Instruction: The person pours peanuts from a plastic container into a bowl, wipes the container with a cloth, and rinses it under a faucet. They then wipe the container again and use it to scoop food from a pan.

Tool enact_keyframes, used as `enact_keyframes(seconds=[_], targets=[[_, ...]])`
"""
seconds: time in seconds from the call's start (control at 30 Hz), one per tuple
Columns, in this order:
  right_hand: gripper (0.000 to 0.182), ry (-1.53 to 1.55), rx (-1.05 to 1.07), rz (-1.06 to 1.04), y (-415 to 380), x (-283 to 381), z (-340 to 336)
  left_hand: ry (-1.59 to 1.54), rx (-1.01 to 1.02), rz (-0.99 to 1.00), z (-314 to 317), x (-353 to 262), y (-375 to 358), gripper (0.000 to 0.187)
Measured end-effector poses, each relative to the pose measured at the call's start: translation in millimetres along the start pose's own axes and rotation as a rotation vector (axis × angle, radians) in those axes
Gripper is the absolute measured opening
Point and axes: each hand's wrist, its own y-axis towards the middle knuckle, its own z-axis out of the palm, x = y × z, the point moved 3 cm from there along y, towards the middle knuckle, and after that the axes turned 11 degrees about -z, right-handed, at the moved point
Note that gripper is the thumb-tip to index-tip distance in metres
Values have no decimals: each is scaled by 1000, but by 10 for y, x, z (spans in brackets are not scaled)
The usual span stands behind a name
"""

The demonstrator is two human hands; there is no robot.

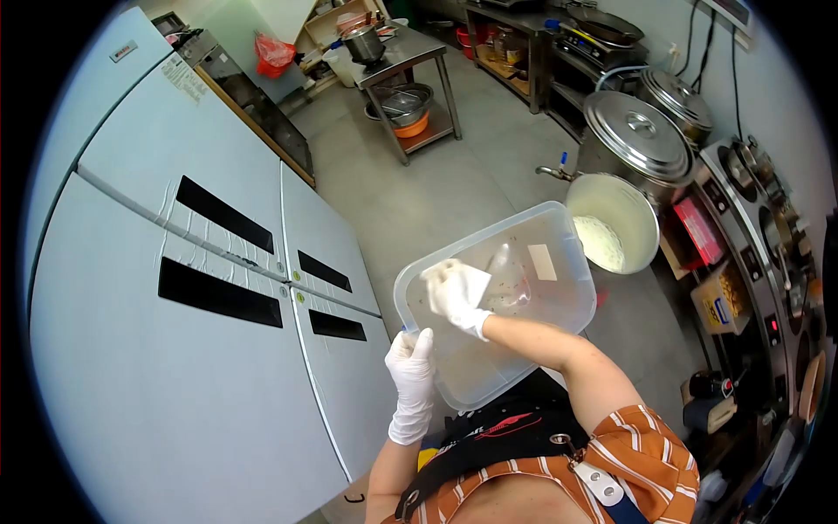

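Observation:
A large translucent plastic bin (489,375) is tilted in front of me, with small dark specks and a pale label (542,262) on it. My left hand (412,362), in a white glove, grips the bin's left rim with the thumb over the edge. Inside the bin is my right hand (452,293), also gloved in white, its fingers closed on a white wipe (474,285) near the left wall. Part of the wipe sticks out beside the knuckles.
A tall refrigerator (201,375) stands close on my left. To the right are a white bucket (642,231) with pale contents, a lidded steel pot (620,144) with a tap, and a stove counter (751,227). A steel table (410,57) stands farther ahead.

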Motion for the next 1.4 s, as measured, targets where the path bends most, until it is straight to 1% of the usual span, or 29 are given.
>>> enact_keyframes(seconds=[0.03, 0.07, 0.13, 0.17, 0.23, 0.3, 0.33, 0.37, 0.43, 0.47, 0.5, 0.57, 0.63, 0.67, 0.7, 0.77, 0.8, 0.83, 0.9, 0.97, 1.03, 1.1, 1.13, 1.17, 1.23, 1.27, 1.33, 1.37, 1.4], targets=[[10, 66, 185, -22, 51, 27, 195, -2, -12, 0, -18, -3, 197, 17], [10, 72, 197, -24, 141, 3, 312, -14, -2, 0, -31, -13, 407, 19], [9, -198, 538, -423, 455, 94, 640, -25, -4, 19, -35, -70, 882, 20], [9, -182, 540, -428, 657, 67, 695, -38, -30, 12, -70, -105, 1118, 22], [8, 120, 508, 501, 1130, 117, 476, -45, -63, 3, -99, -304, 1557, 24], [12, 217, 126, 478, 1545, -484, 617, -20, -153, -76, -73, -537, 1971, 28], [16, 433, -52, 559, 1849, -349, 578, -27, -141, -55, -77, -589, 2210, 30], [11, 470, -108, 608, 2159, -357, 608, -27, -140, -59, -65, -638, 2419, 30], [15, 291, -165, 349, 2652, -387, 749, -26, -147, -40, 18, -772, 2772, 30], [20, 266, -135, 340, 2837, -399, 876, -31, -149, -71, 83, -851, 2925, 30], [16, 279, -197, 282, 2960, -468, 1048, -33, -142, -75, 130, -888, 3107, 30], [17, 115, -114, 141, 3142, -688, 1425, -29, -110, -54, 209, -962, 3483, 29], [21, 268, -86, 140, 3375, -496, 1621, -20, -95, -56, 307, -1059, 3875, 29], [22, 304, -26, 130, 3521, -424, 1666, -20, -100, -38, 335, -1101, 4082, 26], [22, 302, -41, 129, 3686, -373, 1673, -21, -104, -18, 353, -1144, 4288, 24], [12, 177, 350, 30, 3998, -314, 1801, -46, -27, -14, 375, -1236, 4675, 21], [15, 94, 390, 125, 4201, -473, 1859, -35, -19, -50, 355, -1270, 4900, 20], [15, 128, 281, 231, 4404, -226, 1705, -23, -9, -85, 354, -1337, 5116, 19], [17, 47, 119, 200, 4826, -999, 1764, -39, 25, -93, 422, -1542, 5480, 22], [18, 48, 76, 219, 5199, -984, 1704, -53, 54, -112, 516, -1673, 5835, 26], [18, 57, 21, 236, 5537, -1060, 1744, -38, 111, -49, 668, -1804, 6221, 22], [20, -156, 33, -138, 5825, -1096, 1883, -20, 194, -103, 853, -1922, 6468, 20], [24, -137, 86, -168, 5924, -1158, 1926, -11, 260, -152, 964, -1979, 6562, 17], [29, -311, 112, -301, 6012, -1187, 1955, 3, 278, -161, 1055, -2017, 6660, 17], [34, -545, 145, -430, 6243, -1239, 1945, 39, 404, -125, 1274, -2091, 6863, 14], [34, -554, 134, -426, 6358, -1291, 1896, 33, 448, -139, 1361, -2113, 6957, 13], [27, -657, 274, -459, 6597, -1472, 1845, 65, 461, -106, 1575, -2106, 7208, 13], [27, -660, 274, -455, 6687, -1573, 1802, 97, 457, -75, 1687, -2096, 7323, 13], [24, -608, 446, -362, 6772, -1682, 1778, 106, 440, -79, 1829, -2105, 7454, 14]])
